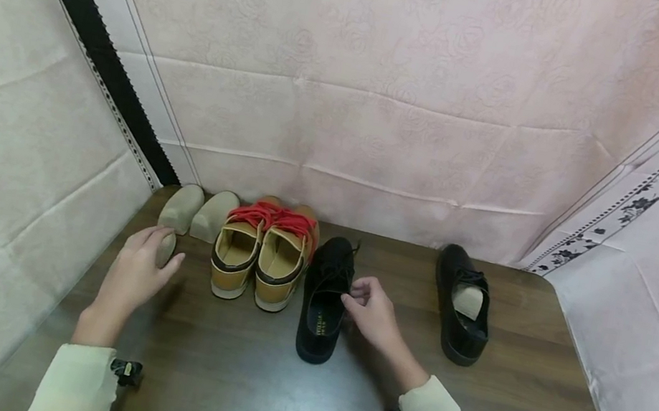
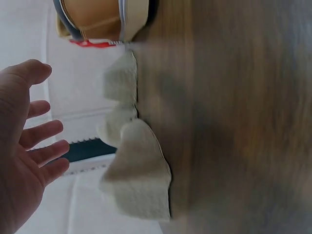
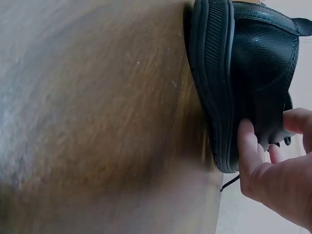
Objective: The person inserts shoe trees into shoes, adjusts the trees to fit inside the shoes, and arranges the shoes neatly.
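My left hand (image 1: 137, 268) is over a beige shoe insert (image 2: 144, 170), fingers spread and apart from it in the left wrist view. Two more beige inserts (image 1: 181, 208) stand behind, along the table's back edge. On the right, my right hand (image 1: 376, 311) holds the side of a black lace-up shoe (image 1: 325, 299), thumb at the collar and a fingertip low on the outer side. That shoe's inside shows a dark insole with gold lettering. The other black shoe (image 1: 452, 339) stands further right, with a beige insert (image 1: 467, 301) inside it.
A pair of tan shoes (image 1: 278, 271) with red laces stands between the inserts and the nearer black shoe. The brown wooden table (image 1: 245, 395) meets a pale cloth wall (image 1: 379, 141) at the back, with cloth walls on both sides.
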Demonstrator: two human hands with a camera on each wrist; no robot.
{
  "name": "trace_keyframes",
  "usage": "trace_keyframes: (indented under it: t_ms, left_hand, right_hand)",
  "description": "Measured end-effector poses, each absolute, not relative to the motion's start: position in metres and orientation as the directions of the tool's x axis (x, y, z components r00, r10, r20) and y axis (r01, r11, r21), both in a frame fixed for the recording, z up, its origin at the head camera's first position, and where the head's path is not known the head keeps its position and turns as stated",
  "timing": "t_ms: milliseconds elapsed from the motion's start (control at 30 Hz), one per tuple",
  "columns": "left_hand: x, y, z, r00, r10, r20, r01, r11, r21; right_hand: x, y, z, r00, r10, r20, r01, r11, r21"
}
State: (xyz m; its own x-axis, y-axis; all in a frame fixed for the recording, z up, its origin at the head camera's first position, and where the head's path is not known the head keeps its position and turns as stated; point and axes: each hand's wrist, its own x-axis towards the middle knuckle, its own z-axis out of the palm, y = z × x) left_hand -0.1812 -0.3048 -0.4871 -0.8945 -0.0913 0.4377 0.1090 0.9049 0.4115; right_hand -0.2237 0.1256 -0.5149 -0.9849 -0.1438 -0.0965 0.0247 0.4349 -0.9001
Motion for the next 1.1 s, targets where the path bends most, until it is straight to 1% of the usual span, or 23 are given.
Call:
trace_keyframes:
  t_ms: [167, 367, 467, 567, 733, 833, 1100]
  left_hand:
    - [-0.181, -0.322, -0.49, -0.923, -0.131, 0.363, 0.046, 0.897, 0.44]
    - [-0.18, -0.337, -0.496, -0.92, -0.161, 0.357, 0.027, 0.884, 0.467]
    - [-0.18, -0.343, -0.498, -0.939, -0.194, 0.285, -0.034, 0.874, 0.485]
    - [-0.18, -0.348, -0.5, -0.958, -0.23, 0.171, -0.113, 0.852, 0.511]
    - [-0.177, -0.357, -0.503, -0.964, -0.264, 0.028, -0.206, 0.81, 0.55]
    - [-0.177, -0.359, -0.505, -0.961, -0.276, -0.016, -0.237, 0.791, 0.564]
    - [-0.18, -0.361, -0.511, -0.943, -0.328, -0.06, -0.305, 0.775, 0.554]
  right_hand:
    - [-0.225, 0.127, -0.516, -0.985, -0.14, -0.103, 0.037, 0.41, -0.911]
    - [-0.225, 0.128, -0.515, -0.984, -0.148, -0.103, 0.039, 0.388, -0.921]
    - [-0.225, 0.128, -0.513, -0.985, -0.144, -0.098, 0.037, 0.379, -0.925]
    - [-0.225, 0.127, -0.511, -0.986, -0.137, -0.093, 0.031, 0.396, -0.918]
    - [-0.227, 0.128, -0.51, -0.986, -0.14, -0.093, 0.025, 0.425, -0.905]
    - [-0.228, 0.128, -0.507, -0.987, -0.14, -0.08, 0.011, 0.44, -0.898]
    - [-0.229, 0.129, -0.503, -0.987, -0.146, -0.067, -0.009, 0.467, -0.884]
